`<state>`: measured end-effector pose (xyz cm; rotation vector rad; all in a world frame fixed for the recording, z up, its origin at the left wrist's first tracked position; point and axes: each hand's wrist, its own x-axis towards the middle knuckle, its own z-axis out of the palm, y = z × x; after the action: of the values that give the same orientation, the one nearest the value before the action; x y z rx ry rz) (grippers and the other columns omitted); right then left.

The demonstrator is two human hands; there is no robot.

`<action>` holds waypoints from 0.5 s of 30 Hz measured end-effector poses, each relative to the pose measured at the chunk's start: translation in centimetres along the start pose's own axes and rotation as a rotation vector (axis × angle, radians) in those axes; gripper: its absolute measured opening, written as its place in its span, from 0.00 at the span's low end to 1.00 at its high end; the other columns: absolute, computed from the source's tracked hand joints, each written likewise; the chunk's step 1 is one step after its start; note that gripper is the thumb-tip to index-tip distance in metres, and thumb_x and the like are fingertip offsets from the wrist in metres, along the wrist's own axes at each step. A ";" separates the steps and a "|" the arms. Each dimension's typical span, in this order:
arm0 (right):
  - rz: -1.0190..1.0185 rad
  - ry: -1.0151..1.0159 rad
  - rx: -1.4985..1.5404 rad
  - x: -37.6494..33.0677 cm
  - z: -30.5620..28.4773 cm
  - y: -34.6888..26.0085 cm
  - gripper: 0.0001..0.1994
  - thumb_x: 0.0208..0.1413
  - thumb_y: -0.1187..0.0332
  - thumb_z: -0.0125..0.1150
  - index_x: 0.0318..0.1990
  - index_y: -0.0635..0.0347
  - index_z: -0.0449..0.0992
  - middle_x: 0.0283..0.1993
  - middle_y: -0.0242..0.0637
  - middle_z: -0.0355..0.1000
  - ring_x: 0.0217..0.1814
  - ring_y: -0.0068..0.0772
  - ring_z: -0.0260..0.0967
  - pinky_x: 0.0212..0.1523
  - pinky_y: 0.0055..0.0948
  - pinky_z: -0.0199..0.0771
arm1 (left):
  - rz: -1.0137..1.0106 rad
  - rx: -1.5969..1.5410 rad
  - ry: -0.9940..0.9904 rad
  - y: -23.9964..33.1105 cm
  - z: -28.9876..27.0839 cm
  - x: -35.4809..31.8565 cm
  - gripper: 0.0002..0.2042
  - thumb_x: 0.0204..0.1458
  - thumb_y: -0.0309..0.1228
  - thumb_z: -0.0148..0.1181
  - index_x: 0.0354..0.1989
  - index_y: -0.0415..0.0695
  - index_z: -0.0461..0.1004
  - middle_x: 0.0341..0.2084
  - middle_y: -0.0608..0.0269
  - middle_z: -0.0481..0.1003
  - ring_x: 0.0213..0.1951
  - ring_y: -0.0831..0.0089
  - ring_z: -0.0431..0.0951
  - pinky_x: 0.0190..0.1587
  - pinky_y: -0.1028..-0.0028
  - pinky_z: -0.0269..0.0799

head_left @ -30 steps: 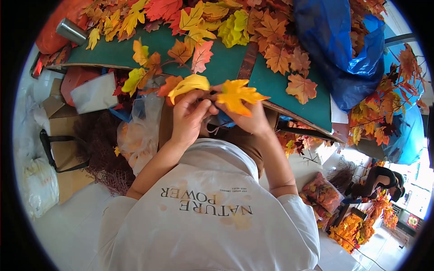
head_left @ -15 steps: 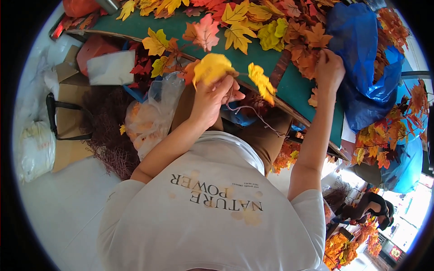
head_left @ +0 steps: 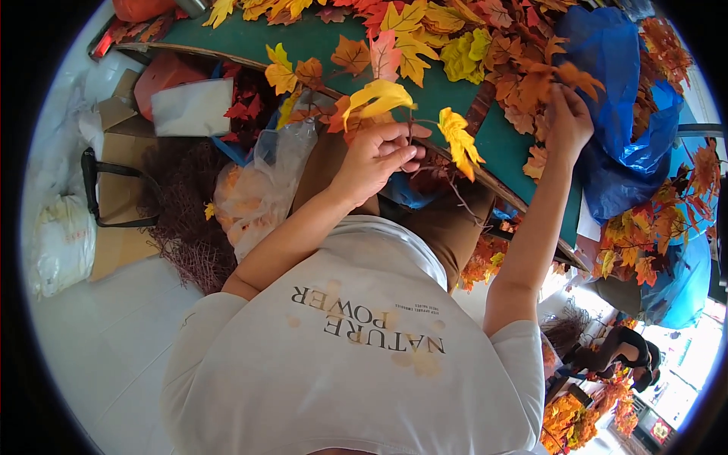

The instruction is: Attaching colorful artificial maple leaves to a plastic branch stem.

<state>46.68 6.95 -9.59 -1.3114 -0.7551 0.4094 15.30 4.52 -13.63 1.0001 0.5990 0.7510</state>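
I'm holding a leaf sprig (head_left: 394,102) clamped in my left hand (head_left: 373,161), keeping it off the counter (head_left: 485,136), while my right hand (head_left: 567,121) is pinching an orange leaf (head_left: 578,77) from the pile.

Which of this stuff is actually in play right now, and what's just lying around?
In play:
- left hand holding a twig with yellow leaves
- right hand on the orange leaf pile
- green table

Lying about:
- blue plastic bag
- clear bag of leaves
- cardboard boxes
- white sack

yellow leaf sprig (head_left: 383,97), green table (head_left: 447,91) — blue bag (head_left: 607,91)
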 end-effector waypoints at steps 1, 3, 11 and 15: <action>0.001 -0.001 0.003 -0.3 0.2 -0.3 0.09 0.49 0.73 0.64 0.37 0.69 0.75 0.28 0.34 0.74 0.27 0.18 0.70 0.29 0.12 0.67 | 0.000 0.002 0.002 0.0 -0.2 0.1 0.13 0.54 0.19 0.52 0.48 0.36 0.69 0.41 0.61 0.70 0.46 0.72 0.73 0.48 0.77 0.72; 0.049 -0.146 -0.420 -1.0 0.8 -1.0 0.08 0.49 0.74 0.64 0.36 0.69 0.76 0.30 0.35 0.75 0.32 0.20 0.72 0.32 0.15 0.70 | -0.086 0.106 0.018 -0.3 -0.6 0.1 0.13 0.54 0.19 0.52 0.48 0.37 0.69 0.41 0.61 0.70 0.44 0.73 0.74 0.44 0.77 0.73; 0.006 -0.051 0.668 -0.6 0.0 -0.4 0.05 0.55 0.79 0.52 0.38 0.71 0.71 0.40 0.42 0.72 0.42 0.35 0.73 0.41 0.30 0.79 | -0.020 -0.099 -0.129 0.1 -0.5 0.6 0.19 0.54 0.18 0.50 0.55 0.38 0.63 0.33 0.67 0.67 0.41 0.73 0.74 0.45 0.76 0.72; 0.162 -0.158 0.722 -2.9 0.7 1.5 0.04 0.56 0.78 0.51 0.37 0.68 0.71 0.39 0.40 0.72 0.39 0.31 0.73 0.39 0.27 0.79 | -0.007 -0.167 -0.032 0.5 0.2 0.8 0.15 0.53 0.17 0.51 0.50 0.37 0.67 0.33 0.62 0.72 0.36 0.74 0.76 0.43 0.77 0.73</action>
<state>44.36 5.86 -11.76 -0.6631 -0.5505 0.8346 15.75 5.19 -13.16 0.8538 0.5034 0.7652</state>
